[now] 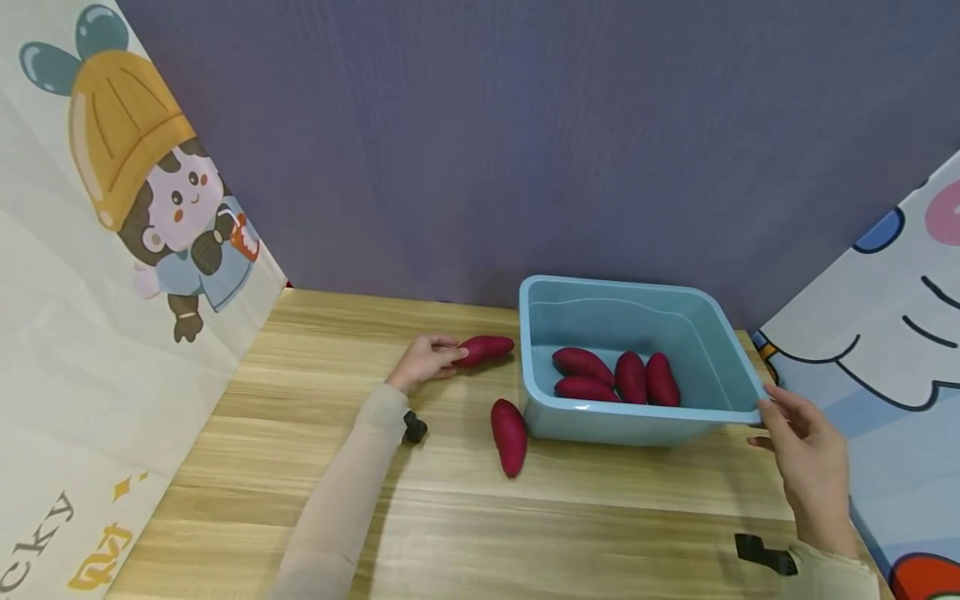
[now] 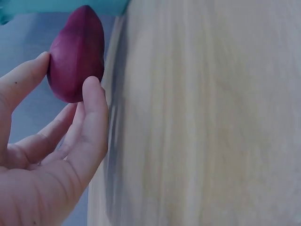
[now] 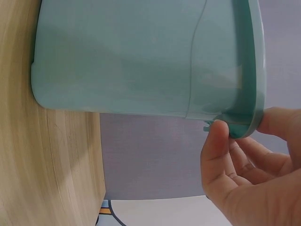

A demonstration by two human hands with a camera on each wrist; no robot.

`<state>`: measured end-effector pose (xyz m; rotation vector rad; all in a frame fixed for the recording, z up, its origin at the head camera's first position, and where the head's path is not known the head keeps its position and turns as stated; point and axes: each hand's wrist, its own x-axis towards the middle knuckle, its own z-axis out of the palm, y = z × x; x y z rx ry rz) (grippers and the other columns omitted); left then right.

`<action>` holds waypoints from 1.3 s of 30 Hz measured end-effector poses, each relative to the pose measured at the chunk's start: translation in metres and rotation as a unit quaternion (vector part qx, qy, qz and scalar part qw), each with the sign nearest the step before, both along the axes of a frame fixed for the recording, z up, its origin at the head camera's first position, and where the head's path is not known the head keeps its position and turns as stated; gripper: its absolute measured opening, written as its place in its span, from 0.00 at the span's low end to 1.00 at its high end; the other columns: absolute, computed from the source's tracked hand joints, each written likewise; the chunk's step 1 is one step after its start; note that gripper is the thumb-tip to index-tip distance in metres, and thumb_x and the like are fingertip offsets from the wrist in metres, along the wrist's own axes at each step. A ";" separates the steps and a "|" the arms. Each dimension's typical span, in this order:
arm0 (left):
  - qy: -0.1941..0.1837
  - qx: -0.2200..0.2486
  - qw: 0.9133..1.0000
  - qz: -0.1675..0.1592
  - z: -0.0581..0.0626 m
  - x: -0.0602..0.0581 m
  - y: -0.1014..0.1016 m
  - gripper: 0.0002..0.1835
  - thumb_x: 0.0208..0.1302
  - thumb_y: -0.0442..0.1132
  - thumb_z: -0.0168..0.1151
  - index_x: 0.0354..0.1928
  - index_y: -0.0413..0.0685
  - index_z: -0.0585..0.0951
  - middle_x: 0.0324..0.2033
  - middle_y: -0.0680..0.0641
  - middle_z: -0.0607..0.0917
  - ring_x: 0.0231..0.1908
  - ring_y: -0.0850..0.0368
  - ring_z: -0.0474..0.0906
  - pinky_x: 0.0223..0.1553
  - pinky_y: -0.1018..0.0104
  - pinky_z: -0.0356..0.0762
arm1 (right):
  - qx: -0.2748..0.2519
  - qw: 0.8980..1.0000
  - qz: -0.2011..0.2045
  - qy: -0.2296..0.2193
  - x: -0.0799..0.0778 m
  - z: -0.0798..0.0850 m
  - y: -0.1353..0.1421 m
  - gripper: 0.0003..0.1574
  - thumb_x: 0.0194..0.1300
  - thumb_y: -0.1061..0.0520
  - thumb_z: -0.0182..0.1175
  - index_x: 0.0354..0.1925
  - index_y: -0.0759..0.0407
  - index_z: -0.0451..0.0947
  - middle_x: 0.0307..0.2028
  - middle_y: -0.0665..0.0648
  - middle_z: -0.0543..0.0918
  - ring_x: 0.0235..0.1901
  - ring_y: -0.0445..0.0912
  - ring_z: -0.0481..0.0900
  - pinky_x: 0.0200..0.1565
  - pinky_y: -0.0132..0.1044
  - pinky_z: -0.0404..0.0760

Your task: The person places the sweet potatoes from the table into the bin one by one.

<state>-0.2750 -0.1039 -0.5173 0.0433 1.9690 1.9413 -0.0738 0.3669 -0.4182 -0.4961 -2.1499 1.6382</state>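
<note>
My left hand (image 1: 424,364) pinches one end of a purple-red sweet potato (image 1: 491,348) left of a light blue plastic bin (image 1: 615,427). Thumb and fingertips hold that sweet potato (image 2: 75,59) from both sides in the left wrist view; its far tip points toward the bin. At the bin's front right corner, my right hand (image 1: 813,458) grips the rim (image 3: 258,80) between thumb and fingers. Several sweet potatoes (image 1: 632,377) lie on the bin's floor, partly behind its front wall. Another sweet potato (image 1: 510,437) lies on the table just left of the bin.
The wooden table (image 1: 300,433) backs onto a dark blue-grey panel (image 1: 487,150). A white sheet with a cartoon figure (image 1: 187,200) stands at the left, and another printed sheet (image 1: 892,333) at the right. Each wrist wears a black mount (image 1: 414,427).
</note>
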 end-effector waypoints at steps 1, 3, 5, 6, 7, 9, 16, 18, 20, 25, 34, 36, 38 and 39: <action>-0.010 0.014 1.000 0.005 0.001 0.000 -0.001 0.26 0.65 0.34 0.69 0.61 0.29 0.74 0.52 0.33 0.80 0.41 0.44 0.84 0.47 0.57 0.85 | 0.000 1.000 0.001 0.002 0.000 0.000 0.000 0.28 0.74 0.57 0.58 0.68 0.63 0.71 0.43 0.40 0.80 0.34 0.33 0.80 0.26 0.25 0.83; -0.030 0.038 0.999 0.015 0.004 0.000 -0.003 0.26 0.65 0.35 0.69 0.61 0.30 0.74 0.51 0.34 0.80 0.40 0.45 0.84 0.48 0.56 0.85 | -0.003 1.000 0.004 0.005 0.000 0.000 0.001 0.27 0.73 0.57 0.58 0.68 0.63 0.71 0.43 0.41 0.80 0.34 0.33 0.80 0.26 0.25 0.83; -0.045 0.059 0.997 0.023 0.008 0.000 -0.006 0.26 0.65 0.36 0.70 0.61 0.32 0.75 0.52 0.35 0.80 0.41 0.45 0.84 0.49 0.56 0.84 | -0.003 1.000 0.006 0.006 0.000 -0.001 0.001 0.27 0.73 0.57 0.58 0.67 0.62 0.71 0.43 0.41 0.80 0.34 0.33 0.80 0.27 0.26 0.83; -0.050 0.068 0.996 0.027 0.010 0.000 -0.007 0.26 0.65 0.37 0.70 0.61 0.32 0.75 0.52 0.35 0.79 0.42 0.44 0.84 0.49 0.57 0.84 | -0.005 1.000 0.007 0.008 0.000 -0.001 0.001 0.27 0.73 0.58 0.58 0.67 0.62 0.72 0.43 0.41 0.80 0.35 0.33 0.80 0.27 0.26 0.83; -0.053 0.079 0.995 0.032 0.012 0.000 -0.008 0.27 0.65 0.37 0.70 0.62 0.33 0.75 0.52 0.35 0.79 0.41 0.46 0.84 0.49 0.58 0.84 | -0.004 1.000 0.008 0.010 0.001 -0.001 0.001 0.27 0.73 0.58 0.58 0.67 0.62 0.72 0.44 0.41 0.80 0.35 0.33 0.80 0.27 0.25 0.83; -0.053 0.097 0.993 0.041 0.018 0.002 -0.010 0.27 0.65 0.38 0.70 0.62 0.32 0.75 0.53 0.35 0.78 0.43 0.45 0.84 0.48 0.60 0.84 | -0.003 1.000 0.010 0.012 0.001 -0.002 0.001 0.27 0.73 0.58 0.58 0.67 0.63 0.72 0.44 0.41 0.80 0.35 0.33 0.80 0.27 0.25 0.83; -0.045 0.150 0.986 0.062 0.047 0.005 -0.012 0.25 0.68 0.37 0.67 0.62 0.32 0.74 0.56 0.34 0.77 0.48 0.46 0.83 0.49 0.60 0.84 | -0.003 1.000 0.008 0.008 0.000 -0.002 0.001 0.27 0.74 0.58 0.58 0.68 0.63 0.71 0.43 0.41 0.80 0.34 0.33 0.80 0.26 0.25 0.83; -0.040 0.162 0.984 0.067 0.057 0.005 -0.011 0.25 0.68 0.38 0.67 0.61 0.32 0.74 0.56 0.34 0.77 0.45 0.50 0.84 0.50 0.60 0.84 | -0.002 1.000 0.006 0.005 0.000 -0.002 0.001 0.27 0.74 0.58 0.58 0.68 0.63 0.71 0.43 0.41 0.80 0.34 0.33 0.80 0.26 0.25 0.83; -0.031 0.171 0.982 0.070 0.068 0.005 -0.010 0.24 0.67 0.38 0.68 0.60 0.33 0.75 0.55 0.35 0.78 0.44 0.50 0.84 0.50 0.60 0.83 | -0.002 1.000 0.005 0.003 0.000 -0.002 0.001 0.28 0.74 0.57 0.58 0.68 0.63 0.71 0.43 0.40 0.80 0.34 0.33 0.80 0.26 0.25 0.83; 0.005 0.173 0.983 0.060 0.098 0.006 -0.004 0.23 0.66 0.39 0.70 0.58 0.34 0.78 0.55 0.35 0.78 0.45 0.46 0.84 0.49 0.59 0.84 | 0.000 1.000 0.005 0.002 0.000 -0.001 0.001 0.28 0.74 0.57 0.58 0.68 0.63 0.71 0.43 0.40 0.80 0.34 0.32 0.80 0.27 0.25 0.83; 0.038 0.170 0.984 0.020 0.145 0.003 0.027 0.22 0.63 0.39 0.72 0.56 0.35 0.80 0.54 0.36 0.79 0.41 0.47 0.84 0.46 0.57 0.86 | 0.010 1.000 0.009 0.010 0.001 -0.001 0.001 0.28 0.74 0.58 0.57 0.68 0.65 0.70 0.43 0.40 0.80 0.34 0.32 0.80 0.27 0.25 0.83; 0.043 0.163 0.986 0.008 0.153 0.003 0.037 0.21 0.63 0.39 0.72 0.55 0.36 0.81 0.53 0.37 0.80 0.39 0.46 0.85 0.48 0.54 0.85 | 0.009 1.000 0.009 0.010 0.001 -0.002 0.002 0.28 0.74 0.58 0.57 0.68 0.65 0.70 0.43 0.40 0.80 0.34 0.33 0.80 0.26 0.25 0.83; 0.052 0.153 0.987 -0.006 0.161 0.003 0.048 0.21 0.63 0.40 0.72 0.55 0.37 0.81 0.51 0.37 0.81 0.39 0.44 0.85 0.49 0.52 0.84 | 0.006 1.000 0.009 0.009 0.001 -0.002 0.002 0.27 0.74 0.58 0.57 0.68 0.64 0.71 0.43 0.40 0.80 0.34 0.33 0.80 0.26 0.25 0.83; 0.056 0.148 0.987 -0.013 0.165 0.003 0.053 0.21 0.63 0.40 0.72 0.55 0.38 0.82 0.50 0.37 0.82 0.39 0.44 0.85 0.50 0.52 0.84 | 0.006 1.000 0.009 0.007 0.001 -0.002 0.002 0.27 0.74 0.58 0.57 0.68 0.63 0.71 0.43 0.40 0.80 0.34 0.33 0.80 0.26 0.25 0.83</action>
